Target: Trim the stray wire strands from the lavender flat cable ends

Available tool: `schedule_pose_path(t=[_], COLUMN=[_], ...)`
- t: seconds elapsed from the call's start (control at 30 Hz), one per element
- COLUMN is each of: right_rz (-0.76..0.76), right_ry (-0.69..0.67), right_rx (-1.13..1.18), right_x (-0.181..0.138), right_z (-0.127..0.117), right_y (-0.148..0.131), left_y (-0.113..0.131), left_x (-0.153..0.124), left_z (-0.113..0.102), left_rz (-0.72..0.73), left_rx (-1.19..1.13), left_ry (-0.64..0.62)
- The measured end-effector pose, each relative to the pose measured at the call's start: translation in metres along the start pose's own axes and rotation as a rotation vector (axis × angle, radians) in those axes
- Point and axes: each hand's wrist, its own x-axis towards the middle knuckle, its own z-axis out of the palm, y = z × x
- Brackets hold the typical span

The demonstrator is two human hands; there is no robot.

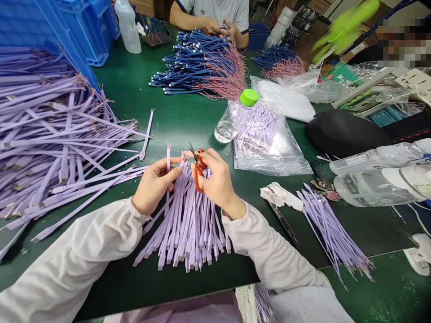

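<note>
- Lilac flat cables [183, 233]: bunch gathered under both hands on a green table [128, 89], metal ends fanned toward the near edge, frayed wire tips sticking up between the hands
- Far left: big heap [50, 134] of the same cables, just beside the bunch, below blue plastic crates [87, 31]
- Left hand [155, 186]: fingers and thumb closed on the cables, white sleeve [84, 242] gathered at the wrist
- Center: small scissors [199, 168] with orange handles, blades pointing up beside the wire tips
- Right hand [218, 179]: clamped around the scissors handles, close to the left hand
- Across the table: a co-worker's hands [218, 28] at a pile of blue cables [198, 67] with pink wires
- Right of center: clear bag [266, 143] of lilac cables, touching a bottle [232, 121] with a green cap
- Farther right: white cloth [281, 196], keys [323, 188], and a small lilac bunch [332, 231] lying apart from the hands
- Far right: black pouch [343, 132], plastic bottles [373, 188]
</note>
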Motion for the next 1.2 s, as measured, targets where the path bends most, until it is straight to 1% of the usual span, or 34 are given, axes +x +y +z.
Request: schedule_pose_path(t=[0.13, 0.23, 0.3, 0.37, 0.47, 0.57, 0.63, 0.87, 1.03, 1.2], right_rz=[-0.019, 0.011, 0.03, 0.042, 0.057, 0.044, 0.028, 0.047, 0.065, 0.07], right_ry=[0.028, 0.046, 0.027, -0.012, -0.087, -0.196, -0.26, -0.411, -0.453, -0.481], right_rx=[0.005, -0.004, -0.009, -0.043, -0.168, -0.305, -0.35, -0.351, -0.317, -0.277], right_x=[0.0, 0.0, -0.001, 0.0, 0.001, 0.003, 0.004, 0.006, 0.007, 0.007], right_z=[0.0, 0.0, -0.001, -0.004, -0.01, -0.019, -0.025, -0.035, -0.038, -0.04], right_y=[0.001, 0.003, 0.005, 0.009, 0.015, 0.019, 0.019, 0.014, 0.011, 0.011], left_y=[0.0, 0.001, 0.003, 0.003, 0.003, 0.003, 0.003, 0.007, 0.009, 0.008], left_x=[0.0, 0.0, -0.001, -0.001, -0.002, -0.002, -0.002, -0.005, -0.007, -0.007], left_z=[0.0, -0.001, -0.002, -0.003, -0.004, -0.004, -0.004, -0.001, 0.001, 0.001], left_rz=[0.006, -0.004, -0.017, -0.031, -0.019, -0.002, -0.008, 0.035, 0.044, 0.076], left_rx=[-0.005, -0.026, -0.059, -0.086, -0.11, -0.104, -0.07, 0.056, 0.124, 0.163], left_ry=[0.0, 0.002, -0.002, -0.009, -0.018, -0.005, 0.013, 0.039, 0.068, 0.067])
